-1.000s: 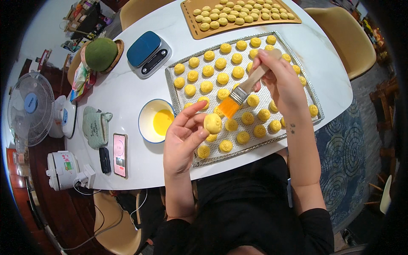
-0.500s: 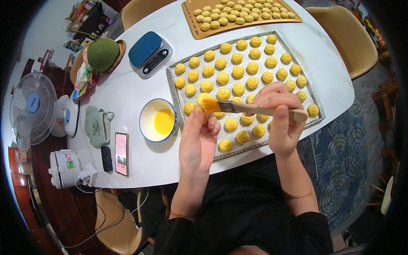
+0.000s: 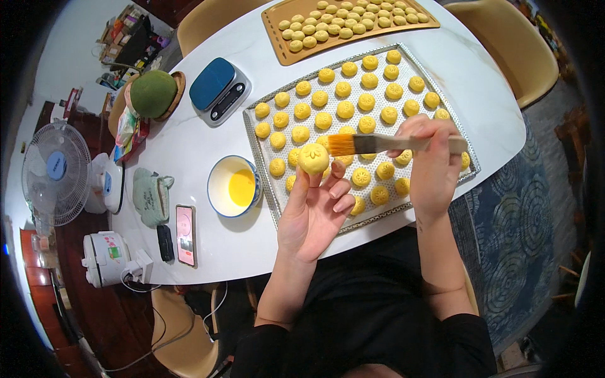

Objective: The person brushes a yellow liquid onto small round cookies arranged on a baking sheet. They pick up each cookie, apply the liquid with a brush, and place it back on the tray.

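Raised above the near left part of a perforated metal baking tray (image 3: 257, 148), my left hand (image 3: 312, 217) pinches a round yellow pastry (image 3: 314, 159) with a flower pattern on top. My right hand (image 3: 436, 165) grips the wooden handle of a pastry brush (image 3: 372, 144). The brush's wet orange bristles are just right of the pastry, with a small gap between them. Rows of similar stamped yellow pastries (image 3: 345, 109) lie on the tray, partly hidden by my hands and the brush. Left of the tray stands a blue-rimmed bowl (image 3: 214, 195) with yellow liquid, likely egg wash.
A gold tray (image 3: 277, 44) with many paler pastries lies at the far edge. A kitchen scale (image 3: 217, 91), a phone (image 3: 186, 235), a grey-green cloth pouch (image 3: 151, 196) and a green fruit (image 3: 153, 93) sit on the left. Beyond them are a fan (image 3: 57, 165) and a white rice cooker (image 3: 106, 258).
My left hand has lifted the pastry and turned its patterned top into view. The brush, which overlapped the pastry's edge, has shifted right and stands off it.
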Available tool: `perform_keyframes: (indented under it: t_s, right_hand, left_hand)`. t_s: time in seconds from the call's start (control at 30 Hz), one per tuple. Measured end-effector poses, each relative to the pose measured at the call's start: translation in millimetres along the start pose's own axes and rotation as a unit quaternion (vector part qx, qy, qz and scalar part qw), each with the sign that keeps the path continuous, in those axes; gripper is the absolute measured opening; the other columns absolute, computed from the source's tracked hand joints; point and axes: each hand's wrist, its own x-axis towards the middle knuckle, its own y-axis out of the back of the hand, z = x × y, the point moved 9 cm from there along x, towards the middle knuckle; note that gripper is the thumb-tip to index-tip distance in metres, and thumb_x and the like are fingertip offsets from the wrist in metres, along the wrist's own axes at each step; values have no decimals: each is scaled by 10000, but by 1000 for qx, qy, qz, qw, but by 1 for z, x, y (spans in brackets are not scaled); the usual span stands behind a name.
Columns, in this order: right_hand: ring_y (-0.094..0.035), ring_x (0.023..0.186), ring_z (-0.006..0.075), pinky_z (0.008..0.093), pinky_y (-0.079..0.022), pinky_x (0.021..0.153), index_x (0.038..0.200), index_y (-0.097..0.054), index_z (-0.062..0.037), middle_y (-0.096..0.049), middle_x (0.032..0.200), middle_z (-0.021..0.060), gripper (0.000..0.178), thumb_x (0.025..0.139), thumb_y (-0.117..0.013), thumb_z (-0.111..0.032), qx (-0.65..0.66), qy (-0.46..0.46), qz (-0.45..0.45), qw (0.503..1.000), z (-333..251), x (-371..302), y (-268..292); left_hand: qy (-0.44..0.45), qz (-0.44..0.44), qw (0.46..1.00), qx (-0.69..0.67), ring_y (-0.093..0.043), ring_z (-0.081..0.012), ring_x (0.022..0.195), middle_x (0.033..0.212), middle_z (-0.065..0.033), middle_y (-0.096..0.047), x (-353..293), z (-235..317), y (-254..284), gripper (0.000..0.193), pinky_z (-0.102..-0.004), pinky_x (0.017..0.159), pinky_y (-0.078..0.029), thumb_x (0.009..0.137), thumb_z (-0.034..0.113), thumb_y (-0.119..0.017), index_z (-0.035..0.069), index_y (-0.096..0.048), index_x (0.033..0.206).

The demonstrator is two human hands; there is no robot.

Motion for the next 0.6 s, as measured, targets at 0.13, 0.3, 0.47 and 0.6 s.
perform_keyframes:
  t_s: [0.13,0.3,0.47,0.6]
  right_hand:
    - [-546,649,170,287,-470,631,870,-476,-19,-543,766,121,303,972,-330,-263,152,-90,38,984,11,-4,-3]
    - [-534,662,168,287,-469,627,870,-476,-18,-531,754,115,314,976,-307,-260,84,-77,33,993,15,2,14]
    - [-537,670,154,281,-473,628,875,-487,-30,-531,755,98,287,973,-322,-243,152,-93,-1,984,9,5,8]
    - [-542,657,150,271,-469,625,850,-493,-26,-535,733,89,306,974,-324,-249,97,-123,8,988,12,9,14]
  left_hand:
    - [18,-45,999,-2,-372,-129,784,1035,-43,-493,0,-12,-9,333,-253,682,-332,925,377,-436,149,-524,1151]
    - [18,-83,996,-9,-356,-133,775,1032,-33,-498,1,-16,-19,374,-252,692,-320,921,371,-439,182,-449,1244]
    - [36,-89,995,-16,-344,-125,755,1007,-26,-495,0,-24,-16,421,-244,691,-313,916,374,-449,199,-398,1296]
    - [47,-74,996,32,-343,-100,743,995,-16,-469,2,-27,-14,371,-230,661,-300,905,364,-479,161,-500,1215]
